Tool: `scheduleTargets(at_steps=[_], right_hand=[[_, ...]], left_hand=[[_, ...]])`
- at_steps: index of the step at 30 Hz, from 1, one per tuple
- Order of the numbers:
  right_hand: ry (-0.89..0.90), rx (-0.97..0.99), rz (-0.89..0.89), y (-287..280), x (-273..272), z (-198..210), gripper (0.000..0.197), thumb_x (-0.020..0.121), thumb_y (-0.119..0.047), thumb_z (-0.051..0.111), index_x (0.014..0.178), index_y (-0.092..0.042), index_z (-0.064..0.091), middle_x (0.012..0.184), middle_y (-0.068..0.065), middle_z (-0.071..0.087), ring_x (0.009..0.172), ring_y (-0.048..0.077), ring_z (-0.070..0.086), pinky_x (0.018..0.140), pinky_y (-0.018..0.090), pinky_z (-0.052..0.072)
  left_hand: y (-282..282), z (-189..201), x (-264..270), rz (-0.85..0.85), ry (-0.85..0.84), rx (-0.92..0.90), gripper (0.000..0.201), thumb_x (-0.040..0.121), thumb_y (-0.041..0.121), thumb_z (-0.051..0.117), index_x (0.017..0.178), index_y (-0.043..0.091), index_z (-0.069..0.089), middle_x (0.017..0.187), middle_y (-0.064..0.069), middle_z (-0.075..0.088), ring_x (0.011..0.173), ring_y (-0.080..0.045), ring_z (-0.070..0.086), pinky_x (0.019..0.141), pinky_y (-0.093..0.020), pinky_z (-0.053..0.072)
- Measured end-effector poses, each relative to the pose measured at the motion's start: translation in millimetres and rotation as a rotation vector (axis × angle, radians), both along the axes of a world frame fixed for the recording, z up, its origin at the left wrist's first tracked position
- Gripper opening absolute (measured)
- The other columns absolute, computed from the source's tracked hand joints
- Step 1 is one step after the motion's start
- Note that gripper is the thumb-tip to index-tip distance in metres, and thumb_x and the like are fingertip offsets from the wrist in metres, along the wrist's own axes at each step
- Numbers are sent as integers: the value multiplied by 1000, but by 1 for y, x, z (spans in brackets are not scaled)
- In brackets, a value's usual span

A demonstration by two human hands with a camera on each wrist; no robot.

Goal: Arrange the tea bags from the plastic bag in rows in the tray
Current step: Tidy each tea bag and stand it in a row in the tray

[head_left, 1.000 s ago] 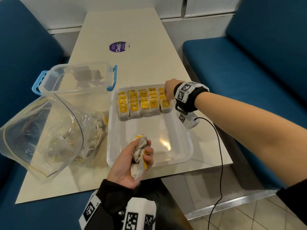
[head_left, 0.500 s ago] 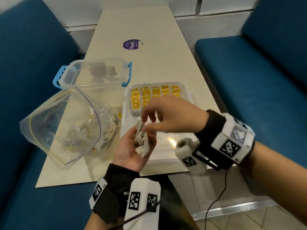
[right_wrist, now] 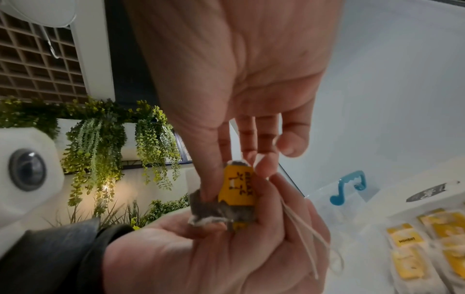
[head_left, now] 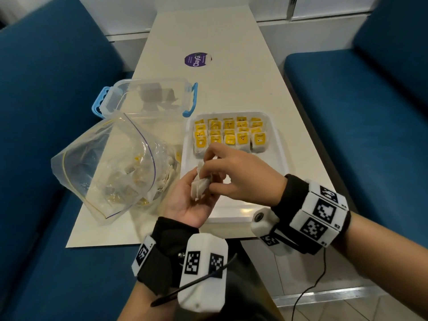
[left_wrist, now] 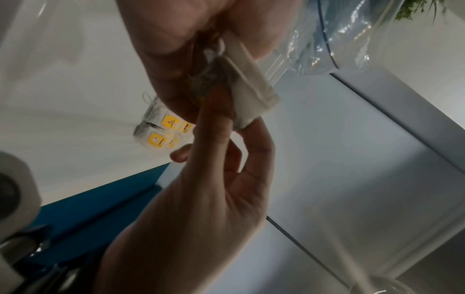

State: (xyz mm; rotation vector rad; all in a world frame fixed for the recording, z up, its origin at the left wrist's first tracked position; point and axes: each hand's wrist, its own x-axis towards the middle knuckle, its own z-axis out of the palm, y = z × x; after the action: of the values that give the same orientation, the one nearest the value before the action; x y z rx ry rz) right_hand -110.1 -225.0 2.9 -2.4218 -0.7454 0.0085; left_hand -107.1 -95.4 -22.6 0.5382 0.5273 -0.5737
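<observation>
We are cupping a small bunch of tea bags (head_left: 199,186) in our left hand (head_left: 190,200), fingers curled around them. Our right hand (head_left: 236,177) is pinching one bag from that bunch between thumb and fingertips, just above the palm. Beyond the grip, the tray (head_left: 281,158) is carrying filled rows (head_left: 230,135) at its far end; left of it lies the plastic bag (head_left: 104,167). The strings look tangled, so lifting one bag may drag others out.
</observation>
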Motion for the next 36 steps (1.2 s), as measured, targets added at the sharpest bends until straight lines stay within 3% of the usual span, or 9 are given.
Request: scheduleTargets(at_steps=[4, 7, 10, 13, 15, 19, 25, 30, 36], right_hand=[[77, 54, -37, 2, 3, -1, 18, 84, -15, 60, 101, -11, 64, 97, 3, 60, 82, 14, 51, 75, 40, 48], [126, 196, -79, 5, 3, -3, 13, 85, -12, 62, 97, -6, 64, 87, 3, 62, 67, 2, 48, 66, 18, 43], [207, 311, -136, 8, 3, -2, 12, 85, -12, 64, 94, -4, 63, 77, -2, 56, 58, -4, 52, 53, 11, 41], [312, 404, -164, 8, 4, -2, 17, 83, -14, 66, 95, -3, 61, 80, 9, 61, 53, 15, 60, 38, 24, 46], [347, 418, -164, 6, 7, -2, 23, 78, -13, 72, 95, -3, 61, 84, 13, 64, 64, 28, 63, 47, 32, 51], [359, 352, -182, 2, 15, 0, 25, 72, -3, 73, 94, -4, 64, 87, 11, 67, 74, 24, 64, 66, 39, 55], [387, 446, -171, -1, 18, 7, 17, 81, 0, 63, 91, -13, 65, 86, 14, 69, 67, 33, 66, 46, 35, 54], [406, 523, -196, -3, 24, 6, 14, 83, 1, 60, 92, -8, 64, 79, 16, 63, 58, 21, 59, 41, 30, 51], [541, 632, -272, -8, 33, 4, 5, 89, -9, 58, 90, -10, 54, 78, 11, 56, 51, 16, 54, 37, 25, 48]], left_hand=[[0, -4, 2, 37, -63, 15, 50, 95, 8, 41, 53, -3, 67, 60, -14, 64, 50, -20, 66, 48, -22, 55], [-1, -4, 1, 51, -107, 29, 29, 79, 5, 53, 55, -1, 69, 66, -13, 67, 59, -22, 69, 63, -27, 56], [-2, -7, 2, 40, -118, 74, 20, 78, 6, 52, 70, -2, 69, 73, -15, 67, 60, -23, 67, 57, -26, 57], [0, -10, 4, 23, -117, 102, 15, 89, 8, 48, 89, -1, 61, 79, -15, 62, 60, -20, 55, 53, -21, 52], [0, -9, 5, 7, -132, 130, 15, 87, 8, 50, 93, -1, 60, 78, -14, 64, 62, -19, 56, 53, -21, 51], [1, -8, 9, 26, -85, 94, 28, 97, 7, 36, 97, -4, 62, 79, -17, 70, 64, -22, 67, 58, -25, 56], [1, -6, 13, 45, -29, 2, 23, 92, 8, 46, 100, -8, 60, 82, -21, 70, 63, -24, 69, 59, -29, 59], [4, -5, 22, 20, 45, -53, 37, 96, 14, 42, 82, -11, 66, 77, -23, 67, 60, -28, 68, 54, -31, 58], [9, -8, 29, 51, 96, -236, 43, 96, 18, 43, 83, -15, 67, 83, -26, 67, 61, -30, 69, 49, -32, 57]])
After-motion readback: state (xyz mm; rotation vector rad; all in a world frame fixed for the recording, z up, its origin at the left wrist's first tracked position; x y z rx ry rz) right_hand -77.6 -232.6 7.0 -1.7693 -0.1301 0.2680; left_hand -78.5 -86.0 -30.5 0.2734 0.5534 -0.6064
